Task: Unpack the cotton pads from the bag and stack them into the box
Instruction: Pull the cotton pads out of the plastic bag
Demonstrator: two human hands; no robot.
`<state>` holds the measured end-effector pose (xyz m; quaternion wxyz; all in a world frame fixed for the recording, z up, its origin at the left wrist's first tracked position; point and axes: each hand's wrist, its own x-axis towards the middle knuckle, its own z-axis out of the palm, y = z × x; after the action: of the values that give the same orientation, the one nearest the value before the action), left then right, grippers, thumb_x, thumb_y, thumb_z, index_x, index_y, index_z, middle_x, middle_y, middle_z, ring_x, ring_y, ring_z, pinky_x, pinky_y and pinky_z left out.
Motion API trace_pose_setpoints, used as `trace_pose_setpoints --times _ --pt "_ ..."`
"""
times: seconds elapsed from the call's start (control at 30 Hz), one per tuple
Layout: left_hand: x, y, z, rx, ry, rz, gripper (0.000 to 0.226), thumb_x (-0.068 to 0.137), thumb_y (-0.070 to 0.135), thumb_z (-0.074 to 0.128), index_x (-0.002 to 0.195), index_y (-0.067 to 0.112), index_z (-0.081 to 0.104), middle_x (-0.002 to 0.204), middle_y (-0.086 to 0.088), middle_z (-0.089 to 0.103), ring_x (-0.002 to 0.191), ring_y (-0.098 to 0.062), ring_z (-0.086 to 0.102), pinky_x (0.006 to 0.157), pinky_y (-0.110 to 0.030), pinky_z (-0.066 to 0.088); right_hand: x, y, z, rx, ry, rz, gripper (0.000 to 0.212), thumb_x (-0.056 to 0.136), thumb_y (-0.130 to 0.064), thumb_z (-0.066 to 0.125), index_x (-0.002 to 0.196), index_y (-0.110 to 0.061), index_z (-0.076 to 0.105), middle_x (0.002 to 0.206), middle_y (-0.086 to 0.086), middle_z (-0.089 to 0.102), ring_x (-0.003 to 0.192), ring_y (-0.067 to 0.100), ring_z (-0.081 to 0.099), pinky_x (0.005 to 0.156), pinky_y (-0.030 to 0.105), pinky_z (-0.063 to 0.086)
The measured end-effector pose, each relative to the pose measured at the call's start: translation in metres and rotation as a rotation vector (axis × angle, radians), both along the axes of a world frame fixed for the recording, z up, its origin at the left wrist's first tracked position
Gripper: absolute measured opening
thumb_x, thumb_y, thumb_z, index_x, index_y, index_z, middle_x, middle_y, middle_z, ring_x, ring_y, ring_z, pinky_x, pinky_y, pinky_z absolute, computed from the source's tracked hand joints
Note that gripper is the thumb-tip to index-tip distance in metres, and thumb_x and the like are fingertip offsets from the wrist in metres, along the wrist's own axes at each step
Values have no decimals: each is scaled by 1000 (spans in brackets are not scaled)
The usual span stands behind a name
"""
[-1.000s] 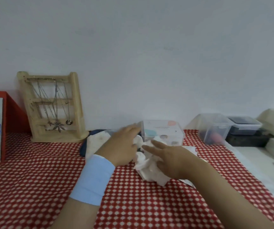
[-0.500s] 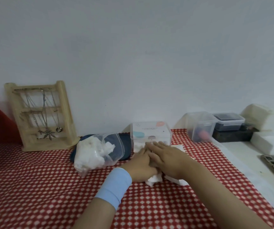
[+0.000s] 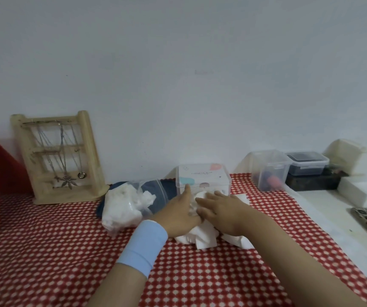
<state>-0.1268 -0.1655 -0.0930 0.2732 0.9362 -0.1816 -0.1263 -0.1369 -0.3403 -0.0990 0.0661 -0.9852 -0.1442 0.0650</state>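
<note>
While loose white cotton pads (image 3: 202,238) are pressed flat under left hand (image 3: 178,216) and right hand (image 3: 222,214), fingers straight, probably for squaring, the clear lidded plastic box (image 3: 203,180) is set just beyond, clear plastic bag (image 3: 122,209) at left.

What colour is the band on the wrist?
Light blue. The wristband sits on the left arm, clearest in the head view.

The left forearm (image 3: 120,284) rises from the lower centre and the right forearm (image 3: 289,258) from the lower right, converging ahead of the body. The left hand (image 3: 178,214) and right hand (image 3: 221,212) lie side by side, palms down, inner edges touching (fingers straight or only gently bent, pointing away). A light-blue wristband (image 3: 143,245) wraps the left wrist; the right forearm is bare.
</note>
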Motion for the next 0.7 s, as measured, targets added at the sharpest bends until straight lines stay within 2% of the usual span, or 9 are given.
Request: trace_pose_setpoints --times 0.03,0.1,0.2,0.27,0.33,0.4,0.53,0.63,0.7 --pt "0 5 7 -20 -21 3 98 97 41 57 161 26 -14 164 -4 30 145 -23 38 116 -35 38 1 2 5 8 -39 8 43 105 -48 19 132 -33 49 137 1 49 132 25 41 108 49 33" --pt "0 17 22 -65 -82 7 92 97 43 58 162 33 -6 159 -6 38 141 -23 44 115 -37 40 0 10 17 87 -128 26 47 107 -46 22 148 -35 41 160 3 33 147 24 27 118 49 23" --pt "3 43 46 -187 -237 65 66 101 39 55 159 38 24 159 13 38 142 -10 42 118 -33 35 5 28 32 179 -252 37 51 108 -44 26 158 -32 28 170 4 7 156 21 3 125 44 10" --pt "6 64 59 -275 -384 196 44 105 26 50 149 34 46 150 14 51 135 -7 49 112 -26 37 12 43 40 267 -284 55 49 108 -40 28 157 -32 29 170 2 6 156 20 4 125 42 12" --pt "12 91 61 -302 -510 385 36 106 16 45 139 25 57 140 8 60 127 -10 54 104 -24 40 19 63 49 324 -298 89 49 108 -35 30 157 -31 30 170 -1 8 156 18 8 125 40 14" --pt "23 113 51 -206 -489 548 38 106 15 42 142 17 53 145 -3 55 132 -21 52 106 -33 41 24 80 55 349 -294 142 51 108 -31 33 158 -31 28 169 -2 10 155 16 9 126 39 14" --pt "40 135 21 -25 -151 636 46 106 29 39 147 7 43 149 -16 49 133 -32 49 103 -39 41 36 113 55 318 -179 239 51 107 -30 35 158 -31 30 168 -3 16 155 14 12 126 43 13" --pt "45 134 13 -40 -50 598 65 102 43 48 157 11 30 160 -12 37 142 -29 42 109 -38 38 40 121 45 336 -107 219 46 106 -35 39 153 -32 42 154 0 47 141 16 43 119 39 30" --pt "50 133 9 -79 -37 561 96 86 58 68 160 18 23 163 -9 32 145 -28 39 112 -38 38 42 121 39 356 -120 197 44 104 -35 45 148 -31 49 146 -4 55 131 15 52 113 34 39"
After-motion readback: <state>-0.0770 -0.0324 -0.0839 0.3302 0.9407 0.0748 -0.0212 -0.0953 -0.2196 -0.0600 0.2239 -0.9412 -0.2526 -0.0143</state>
